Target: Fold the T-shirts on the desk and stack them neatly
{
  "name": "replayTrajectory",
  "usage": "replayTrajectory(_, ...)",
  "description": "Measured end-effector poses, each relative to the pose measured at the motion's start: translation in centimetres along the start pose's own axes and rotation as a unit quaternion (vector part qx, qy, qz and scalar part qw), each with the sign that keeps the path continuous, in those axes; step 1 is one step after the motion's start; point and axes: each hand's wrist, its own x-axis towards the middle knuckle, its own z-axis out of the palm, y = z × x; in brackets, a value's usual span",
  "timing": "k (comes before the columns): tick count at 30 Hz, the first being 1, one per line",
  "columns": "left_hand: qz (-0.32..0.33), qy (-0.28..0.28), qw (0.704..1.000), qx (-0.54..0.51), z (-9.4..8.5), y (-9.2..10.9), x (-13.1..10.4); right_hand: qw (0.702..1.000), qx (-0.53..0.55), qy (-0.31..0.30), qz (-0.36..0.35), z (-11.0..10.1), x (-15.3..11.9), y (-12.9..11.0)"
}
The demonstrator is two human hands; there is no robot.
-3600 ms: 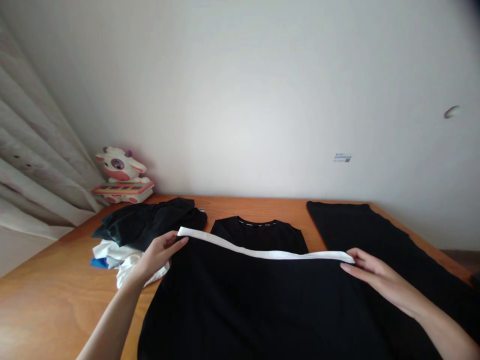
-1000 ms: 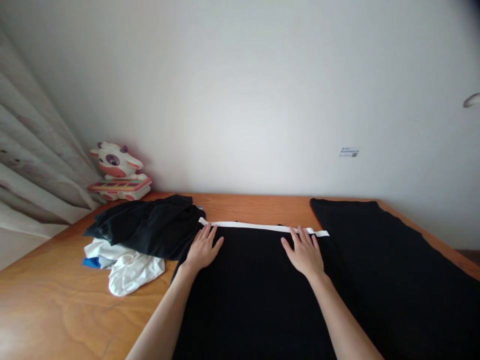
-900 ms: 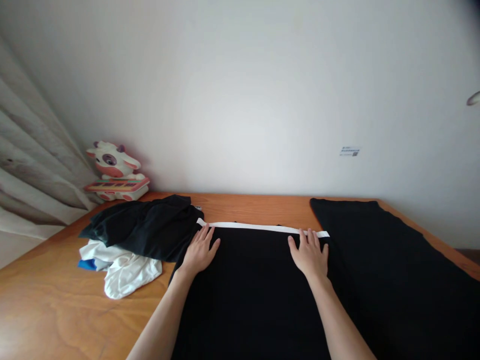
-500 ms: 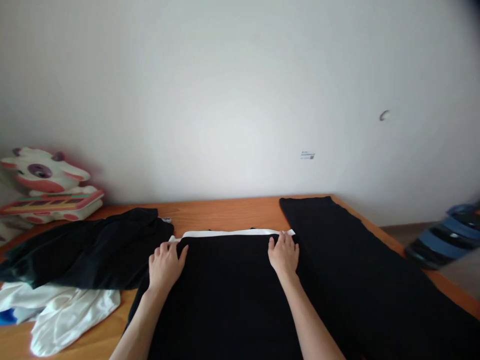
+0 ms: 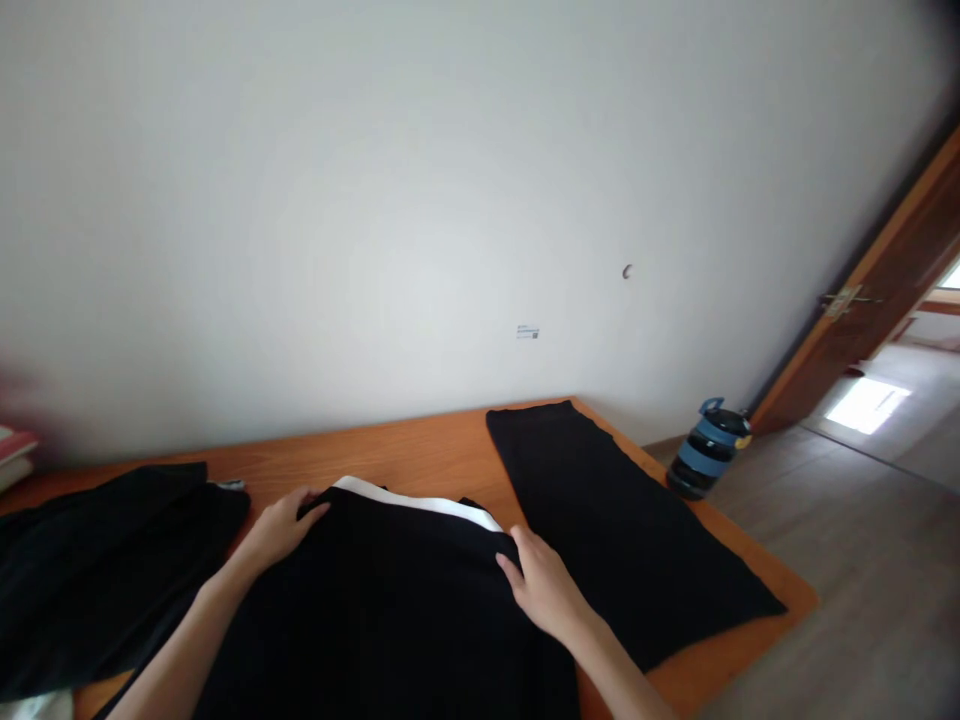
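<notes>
A black garment (image 5: 390, 600) with a white band along its far edge (image 5: 412, 503) lies before me, its near part cut off by the frame. My left hand (image 5: 281, 527) is closed on the garment's far left corner, thumb on top and fingers beneath the cloth. At the far right corner, my right hand (image 5: 541, 580) pinches the cloth just by the end of the white band. The band slopes down toward the right, and that edge looks slightly lifted.
Right of the garment, a long black cloth (image 5: 615, 520) lies flat on the wooden table (image 5: 405, 445). A crumpled black garment (image 5: 112, 560) is at left, above some white fabric (image 5: 41, 705). A blue-banded dark bottle (image 5: 709, 455) stands by the table's right edge; a door (image 5: 870, 280) is beyond.
My view has swung right, bringing the door and whole bottle into sight. Both hands have gone from resting on the garment to gripping its corners, and the white-banded edge has tilted.
</notes>
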Motion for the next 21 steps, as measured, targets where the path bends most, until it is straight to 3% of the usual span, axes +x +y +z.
replayTrajectory(4,0.015,0.062,0.996,-0.068,1.6,3.2,1.6,0.99,0.103,0.088,-0.035,0.1,-4.6,0.8)
replayTrajectory(7,0.045,0.085,0.992,-0.082,2.2,9.0,4.3,0.973,0.148,0.171,-0.055,-2.2,-7.0,0.7)
replayTrajectory(9,0.091,0.086,0.987,-0.103,2.3,15.0,7.2,0.963,0.15,0.22,-0.024,-5.2,-7.5,1.0)
replayTrajectory(11,0.131,0.104,0.979,-0.117,2.5,22.4,10.5,0.962,0.128,0.24,0.035,-8.6,-6.9,2.6)
replayTrajectory(14,0.169,0.132,0.97,-0.112,3.7,33.8,13.8,0.96,0.043,0.222,0.163,-12.6,-4.3,7.6)
replayTrajectory(16,0.195,0.135,0.969,-0.074,5.5,39.7,13.2,0.943,-0.034,0.193,0.268,-13.8,-2.5,12.2)
replayTrajectory(18,0.302,0.036,0.952,-0.036,7.9,42.9,9.7,0.921,-0.068,0.142,0.356,-13.7,-1.6,16.6)
replayTrajectory(19,0.346,-0.008,0.938,-0.031,9.2,43.2,7.2,0.914,-0.069,0.111,0.385,-13.1,-1.6,18.4)
replayTrajectory(21,0.42,-0.091,0.903,-0.02,11.7,41.8,1.0,0.908,-0.06,0.085,0.406,-11.5,-2.1,21.0)
